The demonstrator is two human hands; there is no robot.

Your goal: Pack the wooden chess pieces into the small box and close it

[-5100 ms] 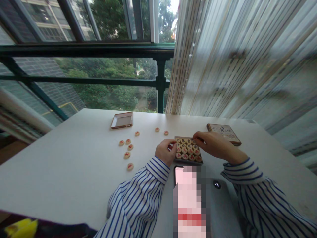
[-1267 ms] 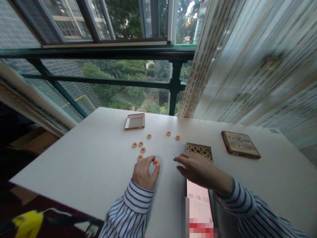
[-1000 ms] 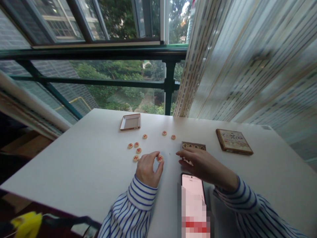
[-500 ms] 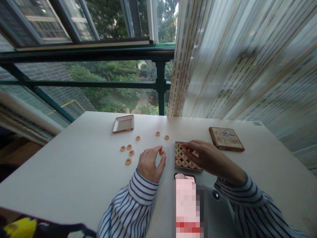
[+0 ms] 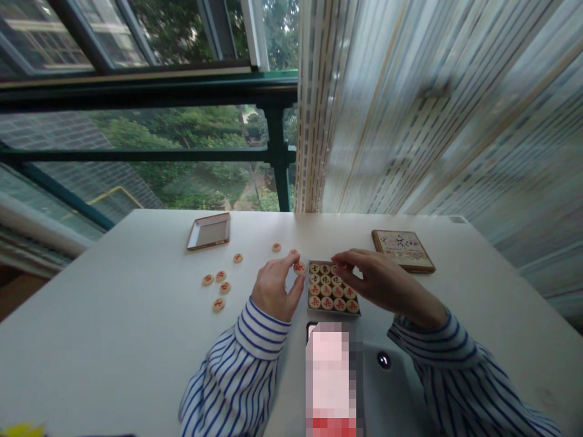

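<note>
My left hand (image 5: 274,292) pinches a round wooden chess piece (image 5: 299,267) with a red character, held just left of a small brown box (image 5: 332,287) filled with several similar pieces. My right hand (image 5: 378,282) rests over the box's far right part, fingers curled on its back edge, touching the pieces there. Several loose pieces (image 5: 217,287) lie on the white table (image 5: 113,340) to the left, and two more pieces (image 5: 277,247) lie behind the box.
An empty brown tray (image 5: 209,231) sits at the back left of the table. A patterned box lid (image 5: 402,249) lies at the back right. A phone (image 5: 331,379) lies near me on a grey pad. Window railing and striped curtain stand behind.
My left hand picked a red-marked piece from the loose group and carried it right to the box's edge. My right hand moved back onto the box.
</note>
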